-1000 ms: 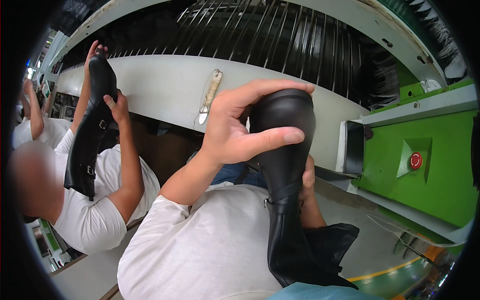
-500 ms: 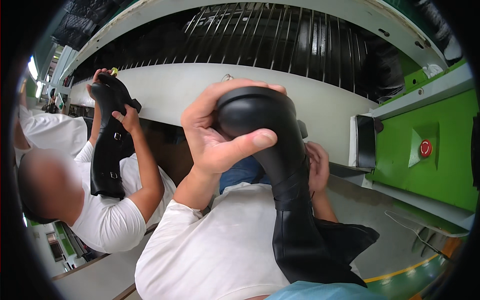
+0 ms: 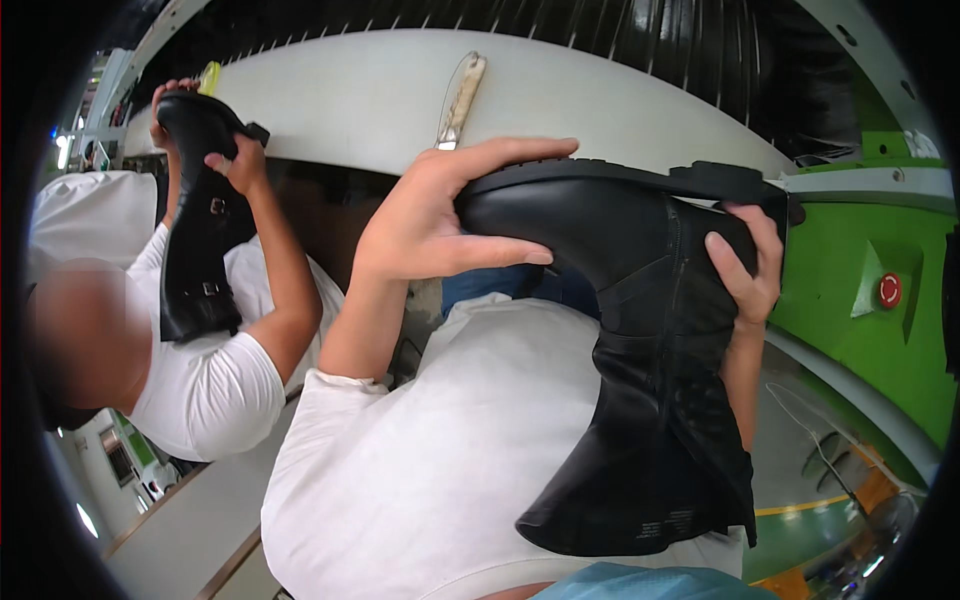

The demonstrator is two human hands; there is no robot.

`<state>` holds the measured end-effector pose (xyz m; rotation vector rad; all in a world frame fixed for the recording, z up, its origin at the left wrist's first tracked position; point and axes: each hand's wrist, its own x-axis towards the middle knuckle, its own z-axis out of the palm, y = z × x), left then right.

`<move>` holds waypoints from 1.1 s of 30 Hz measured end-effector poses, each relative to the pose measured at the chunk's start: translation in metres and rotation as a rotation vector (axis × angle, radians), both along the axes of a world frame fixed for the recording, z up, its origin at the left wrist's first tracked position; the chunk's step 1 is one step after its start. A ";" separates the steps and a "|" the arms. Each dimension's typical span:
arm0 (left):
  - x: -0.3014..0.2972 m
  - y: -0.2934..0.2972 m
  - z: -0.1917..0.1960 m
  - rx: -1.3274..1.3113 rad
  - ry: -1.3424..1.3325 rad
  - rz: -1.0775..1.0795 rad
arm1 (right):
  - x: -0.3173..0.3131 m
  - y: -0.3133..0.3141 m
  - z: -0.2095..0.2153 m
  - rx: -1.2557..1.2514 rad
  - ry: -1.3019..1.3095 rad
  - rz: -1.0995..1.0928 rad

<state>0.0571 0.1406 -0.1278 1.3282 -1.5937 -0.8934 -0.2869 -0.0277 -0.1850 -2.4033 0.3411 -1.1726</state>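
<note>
A black boot is held up at the centre of the view, sole uppermost and shaft hanging down toward 5 o'clock over the white shirt. The toe end is gripped by the left hand: the fingers are laid together along the sole edge, pointing toward 3 o'clock, while the thumb is pressed against the upper below them, so the toe is clamped between thumb and fingers. The heel end is held by the right hand, at 3 o'clock from the left; its fingers are curled together around the back of the boot, fingertips resting on the leather, and the thumb is hidden behind the heel. The black sole with its block heel is seen edge-on along the top of the boot.

Behind the boot, from 10 to 2 o'clock, a pale curved machine cover is seen, with dark ribbing above it. A green panel with a red button is seen at 3 o'clock, just beside the right hand.

At 9 o'clock a co-worker in a white shirt is seen, whose hands are closed around a second boot, a black one with buckles, held upright with its toe raised toward 11 o'clock.
</note>
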 end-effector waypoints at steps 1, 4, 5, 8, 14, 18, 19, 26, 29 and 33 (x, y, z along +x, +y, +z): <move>-0.003 0.003 -0.008 -0.019 0.065 0.022 | -0.002 -0.002 0.008 -0.005 0.041 0.019; -0.017 0.006 -0.035 -0.078 0.222 0.080 | 0.000 -0.010 0.008 -0.070 0.053 0.063; -0.018 0.008 -0.038 -0.057 0.233 0.088 | 0.000 -0.010 0.010 -0.069 0.079 0.067; -0.021 0.014 -0.047 -0.001 0.270 0.112 | 0.001 -0.011 0.016 -0.046 0.165 0.078; -0.029 0.019 -0.065 0.137 0.474 0.156 | 0.006 -0.017 0.032 0.182 0.411 0.067; -0.041 0.024 -0.097 0.071 0.605 0.136 | 0.002 -0.043 0.048 0.276 0.617 0.137; -0.043 0.027 -0.104 0.020 0.646 0.133 | -0.002 -0.055 0.054 0.275 0.713 0.162; -0.029 0.076 -0.116 0.073 0.813 0.006 | -0.063 -0.065 0.004 1.000 0.576 0.057; -0.027 0.086 -0.132 0.060 0.612 0.150 | -0.013 -0.039 0.015 1.265 0.562 -0.061; -0.023 0.083 -0.139 -0.172 0.347 0.279 | 0.030 -0.038 0.027 1.305 0.729 -0.288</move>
